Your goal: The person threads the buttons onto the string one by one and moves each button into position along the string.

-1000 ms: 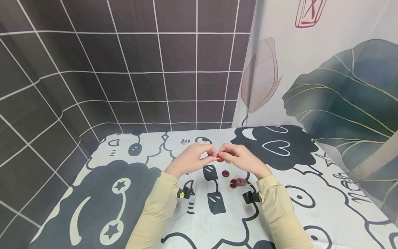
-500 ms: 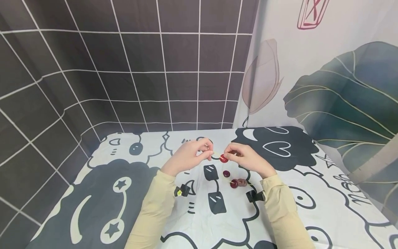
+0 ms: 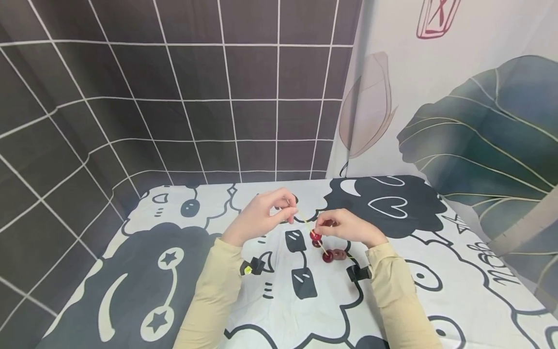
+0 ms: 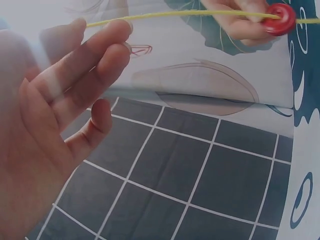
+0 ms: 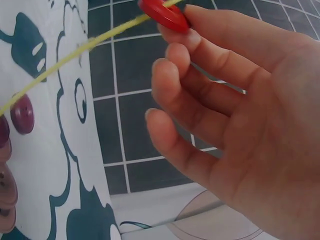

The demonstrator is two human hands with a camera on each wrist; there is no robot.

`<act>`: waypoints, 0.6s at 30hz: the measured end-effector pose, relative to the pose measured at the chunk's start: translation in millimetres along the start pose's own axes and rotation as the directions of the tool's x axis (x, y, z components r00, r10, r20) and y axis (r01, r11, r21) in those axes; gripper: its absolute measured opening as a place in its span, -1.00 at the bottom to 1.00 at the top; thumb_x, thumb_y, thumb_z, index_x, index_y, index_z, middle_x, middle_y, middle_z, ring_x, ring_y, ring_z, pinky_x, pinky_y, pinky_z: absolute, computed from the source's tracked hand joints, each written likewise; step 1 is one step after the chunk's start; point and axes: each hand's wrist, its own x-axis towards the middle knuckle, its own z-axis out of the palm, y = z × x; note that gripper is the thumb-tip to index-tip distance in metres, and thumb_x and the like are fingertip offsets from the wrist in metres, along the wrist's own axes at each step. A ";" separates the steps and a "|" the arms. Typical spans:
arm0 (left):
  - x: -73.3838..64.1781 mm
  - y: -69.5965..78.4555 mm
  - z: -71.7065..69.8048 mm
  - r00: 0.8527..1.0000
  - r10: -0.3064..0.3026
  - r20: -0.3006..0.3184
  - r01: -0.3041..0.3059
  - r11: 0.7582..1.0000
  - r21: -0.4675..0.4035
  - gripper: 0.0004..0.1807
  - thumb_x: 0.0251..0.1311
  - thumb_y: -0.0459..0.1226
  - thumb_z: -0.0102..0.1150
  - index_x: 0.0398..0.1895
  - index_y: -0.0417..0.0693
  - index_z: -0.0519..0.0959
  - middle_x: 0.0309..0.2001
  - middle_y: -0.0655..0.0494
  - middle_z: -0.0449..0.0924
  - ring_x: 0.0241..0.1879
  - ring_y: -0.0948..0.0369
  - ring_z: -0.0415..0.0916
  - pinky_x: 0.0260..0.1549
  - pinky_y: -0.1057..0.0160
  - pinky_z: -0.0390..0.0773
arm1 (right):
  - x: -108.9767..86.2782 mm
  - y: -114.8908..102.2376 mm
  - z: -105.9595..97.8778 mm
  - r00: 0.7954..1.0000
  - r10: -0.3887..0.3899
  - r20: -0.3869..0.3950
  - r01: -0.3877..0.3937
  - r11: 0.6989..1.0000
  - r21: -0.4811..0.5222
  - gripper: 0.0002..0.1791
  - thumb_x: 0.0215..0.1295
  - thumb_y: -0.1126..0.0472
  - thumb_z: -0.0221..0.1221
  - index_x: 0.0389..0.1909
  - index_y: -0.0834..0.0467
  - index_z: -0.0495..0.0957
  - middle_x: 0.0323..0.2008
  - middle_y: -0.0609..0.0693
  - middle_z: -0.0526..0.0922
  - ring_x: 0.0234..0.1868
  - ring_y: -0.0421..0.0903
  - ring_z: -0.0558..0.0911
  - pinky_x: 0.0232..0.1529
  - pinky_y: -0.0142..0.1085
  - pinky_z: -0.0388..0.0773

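Observation:
My right hand (image 3: 346, 226) pinches a red button (image 5: 170, 17) by its edge between thumb and forefinger. A yellow string (image 4: 175, 15) passes through this button. Its upper end is pinched by the fingertips of my left hand (image 3: 267, 214), up and to the left of the button. Below the red button, the string slants down to a dark red button (image 3: 328, 257) on the cloth. Pinkish-brown buttons (image 3: 339, 255) lie against that one in a row. Another dark red button (image 5: 22, 114) lies on the cloth between the row and the red button.
A white cloth (image 3: 279, 320) with black cartoon prints covers the table. Behind it hangs a dark grid-patterned curtain (image 3: 196, 116), and a leaf-printed white one (image 3: 392, 160) is at the right. Black straps (image 3: 358, 273) with small devices sit at both wrists.
Both hands were together at the red button. My left hand has drawn away up and left with the string; my right hand has shifted right and down with the button, and the string is now stretched.

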 end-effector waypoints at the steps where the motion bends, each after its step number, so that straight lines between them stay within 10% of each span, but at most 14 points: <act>1: -0.2 0.9 -0.6 1.000 0.006 -0.001 -0.006 1.000 -0.009 -0.95 0.28 -0.32 0.16 -0.27 -0.01 0.49 -0.53 0.24 0.64 -0.39 0.42 0.59 -0.21 0.31 0.54 | -0.1 0.4 0.2 1.000 0.000 0.019 0.000 1.000 0.000 -0.91 0.29 0.22 0.19 -0.38 0.13 0.61 -0.43 -0.09 0.62 -0.45 -0.34 0.46 -0.35 -0.42 0.45; 18: -2.4 2.2 -1.1 0.998 0.056 -0.012 -0.056 0.998 0.020 -0.95 0.27 -0.31 0.17 -0.27 -0.04 0.50 -0.55 0.22 0.65 -0.36 0.39 0.55 -0.26 0.33 0.51 | 2.4 20.5 14.0 0.987 0.051 0.154 -0.045 0.998 -0.043 -0.81 0.27 0.16 0.17 -0.49 0.15 0.60 -0.54 0.06 0.63 -0.53 -0.36 0.42 -0.42 -0.46 0.37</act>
